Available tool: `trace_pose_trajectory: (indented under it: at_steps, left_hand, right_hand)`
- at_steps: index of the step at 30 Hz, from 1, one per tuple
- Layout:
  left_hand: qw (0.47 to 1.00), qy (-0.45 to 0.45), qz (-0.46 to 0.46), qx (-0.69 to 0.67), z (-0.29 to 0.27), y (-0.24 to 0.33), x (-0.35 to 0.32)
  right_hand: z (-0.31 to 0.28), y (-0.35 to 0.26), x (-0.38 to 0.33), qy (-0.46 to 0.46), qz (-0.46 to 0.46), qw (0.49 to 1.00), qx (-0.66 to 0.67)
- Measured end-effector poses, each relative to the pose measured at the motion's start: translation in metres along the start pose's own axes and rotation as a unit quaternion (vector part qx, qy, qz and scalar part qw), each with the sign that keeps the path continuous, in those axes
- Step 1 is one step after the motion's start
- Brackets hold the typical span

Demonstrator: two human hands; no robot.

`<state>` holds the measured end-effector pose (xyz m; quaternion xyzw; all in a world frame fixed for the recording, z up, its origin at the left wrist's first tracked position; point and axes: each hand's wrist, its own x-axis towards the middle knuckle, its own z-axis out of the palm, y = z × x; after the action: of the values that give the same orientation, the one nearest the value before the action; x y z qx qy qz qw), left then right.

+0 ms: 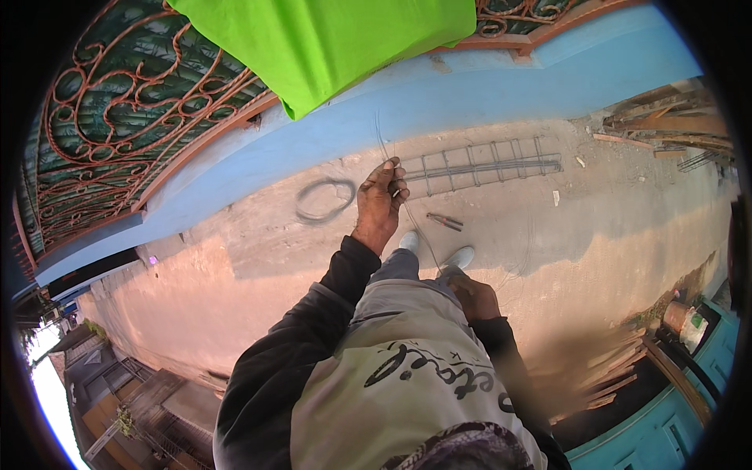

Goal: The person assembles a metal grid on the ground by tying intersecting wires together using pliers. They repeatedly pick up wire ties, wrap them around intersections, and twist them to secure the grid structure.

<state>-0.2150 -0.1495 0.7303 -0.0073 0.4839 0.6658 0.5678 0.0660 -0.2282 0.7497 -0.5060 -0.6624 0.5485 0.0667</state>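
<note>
Thin wire (424,237), clamped in the fingers of the left hand (381,197) and trailing toward the right hand (472,298), whose grip I cannot tell, hangs above gritty ground (580,227) where pliers (445,222), a round wire coil (317,219) and a ladder-like steel cage (501,167) lie, bright green cloth (329,47) blocking part of the twisted-metal railing (200,153) beyond.

Shows lettering on the pale shirt (368,313): large black slanted script (403,364) across the front, bending away with the folds toward the wearer's right. Has smaller, thin, widely spaced dark letters (440,342) just beside the script, on the hem side. Also shows a green patch (697,320) on a white bucket (691,333), far right; too small to tell if printed.
</note>
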Motion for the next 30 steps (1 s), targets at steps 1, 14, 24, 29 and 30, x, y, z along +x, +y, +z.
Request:
trace_pose_trajectory:
  at_steps: [1, 14, 24, 29, 30]
  left_hand:
    - [1.0, 0.002, 0.0, 0.001, -0.003, 0.004, 0.001]
    - [0.998, -0.045, 0.024, 0.034, -0.02, 0.029, -0.022]
    - [0.982, 0.137, 0.111, -0.062, -0.059, 0.03, -0.006]
    - [0.925, 0.2, 0.267, -0.183, -0.153, 0.104, 0.0]
    - [0.913, 0.2, 0.3, -0.19, -0.165, 0.125, -0.009]
  right_hand:
    - [-0.001, -0.009, 0.0, 0.001, 0.002, 1.0, -0.003]
    - [0.009, -0.046, 0.019, 0.037, -0.098, 0.992, -0.069]
    - [-0.011, -0.025, 0.042, 0.019, -0.204, 0.957, -0.206]
    - [-0.075, 0.062, 0.041, -0.063, -0.208, 0.915, -0.34]
    - [-0.094, 0.08, 0.038, -0.088, -0.171, 0.912, -0.363]
